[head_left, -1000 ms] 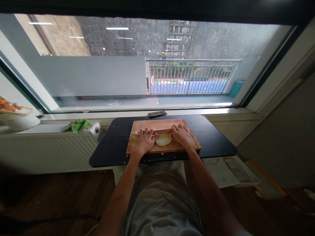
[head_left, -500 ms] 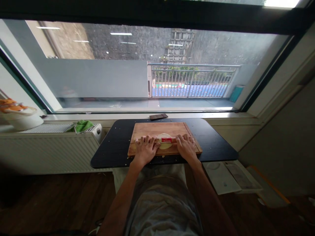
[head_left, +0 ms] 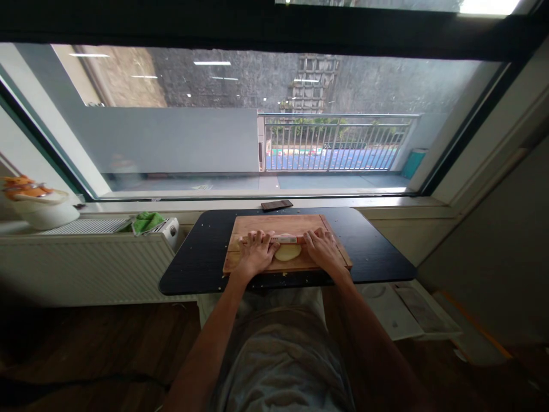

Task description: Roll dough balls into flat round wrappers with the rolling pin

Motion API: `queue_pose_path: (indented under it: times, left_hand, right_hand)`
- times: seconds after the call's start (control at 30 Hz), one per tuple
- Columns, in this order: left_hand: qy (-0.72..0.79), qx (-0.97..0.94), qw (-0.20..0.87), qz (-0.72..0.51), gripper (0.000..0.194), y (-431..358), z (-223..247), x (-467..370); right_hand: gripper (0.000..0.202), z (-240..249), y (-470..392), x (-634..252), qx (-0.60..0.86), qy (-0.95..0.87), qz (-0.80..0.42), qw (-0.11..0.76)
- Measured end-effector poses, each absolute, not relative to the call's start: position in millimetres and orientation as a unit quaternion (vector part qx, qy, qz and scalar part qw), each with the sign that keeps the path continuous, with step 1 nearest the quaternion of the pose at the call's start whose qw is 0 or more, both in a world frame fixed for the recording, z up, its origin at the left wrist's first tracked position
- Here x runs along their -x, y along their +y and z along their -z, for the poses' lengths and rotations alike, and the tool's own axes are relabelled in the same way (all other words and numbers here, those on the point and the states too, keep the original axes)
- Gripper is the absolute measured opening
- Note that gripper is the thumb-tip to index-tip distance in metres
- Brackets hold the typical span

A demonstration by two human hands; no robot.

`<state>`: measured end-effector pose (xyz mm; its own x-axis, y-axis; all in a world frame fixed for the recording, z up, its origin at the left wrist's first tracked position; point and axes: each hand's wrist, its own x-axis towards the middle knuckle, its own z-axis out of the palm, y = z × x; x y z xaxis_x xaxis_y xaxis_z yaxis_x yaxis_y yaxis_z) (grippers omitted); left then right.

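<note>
A wooden rolling pin (head_left: 288,240) with a printed label lies crosswise on a wooden cutting board (head_left: 281,222). Over its left end rests my left hand (head_left: 256,252), fingers laid across the wood. My right hand (head_left: 322,249) holds the other end the same way. Between the hands a flat, pale round of dough (head_left: 287,253) lies on the board, and the pin covers its far edge. Both ends of the pin are partly hidden under my fingers.
The board stands on a black table (head_left: 193,252) strewn with small crumbs. Beyond it a dark flat object (head_left: 277,204) lies by the window sill. To the left are a radiator (head_left: 94,263), a green cloth (head_left: 147,222) and a white pot (head_left: 49,212).
Both hands have pushed the rolling pin away from me, towards the dough's far edge. The pin has turned, so its red label has rolled out of sight and more dough shows.
</note>
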<state>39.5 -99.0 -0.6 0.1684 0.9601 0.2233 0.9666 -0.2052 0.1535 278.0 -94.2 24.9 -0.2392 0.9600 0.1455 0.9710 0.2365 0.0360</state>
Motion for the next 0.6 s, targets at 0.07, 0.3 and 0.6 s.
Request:
queue_pose_path:
  times: [0.07, 0.3, 0.6]
  left_hand:
    - [-0.637, 0.76, 0.005, 0.127, 0.052, -91.3, -1.0, -40.1]
    - [-0.661, 0.74, -0.032, 0.118, 0.06, -65.4, -2.0, -43.8]
    - [-0.655, 0.743, 0.009, 0.135, 0.054, -86.8, 2.3, -40.4]
  right_hand:
    - [0.048, -24.8, -88.2, -278.8, 0.606, -0.792, 0.067, 0.041]
    - [0.042, -23.8, -61.2, -280.4, 0.593, -0.8, 0.077, 0.038]
    - [0.042, -16.0, -74.1, -274.0, 0.609, -0.786, 0.101, 0.03]
